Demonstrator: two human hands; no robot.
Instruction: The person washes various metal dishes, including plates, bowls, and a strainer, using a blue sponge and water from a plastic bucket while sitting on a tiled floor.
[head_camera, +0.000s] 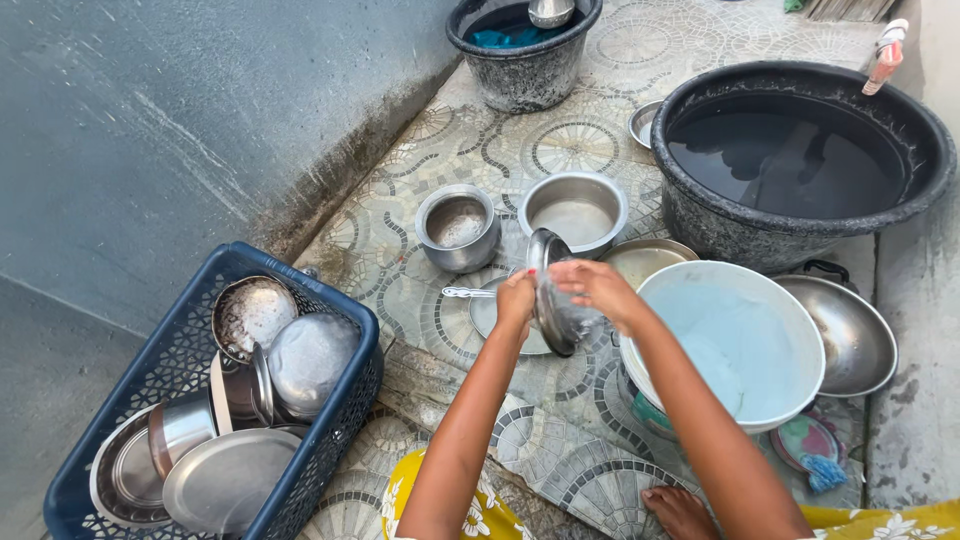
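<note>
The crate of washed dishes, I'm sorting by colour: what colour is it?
Dark blue, a lattice-sided plastic crate, clearest in the head view.

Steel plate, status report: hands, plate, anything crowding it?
Left hand and right hand both grip the steel plate, held on edge. White basin close right; spoon lies left.

Wet glossy steel lid (552, 292) in both hands, shiny steel bowls (574, 210) at 12 o'clock, matt blue plastic lattice crate (190, 340) at 9, mottled black tub (720, 225), patterned tile floor (560, 450), rough concrete wall (150, 130)
</note>
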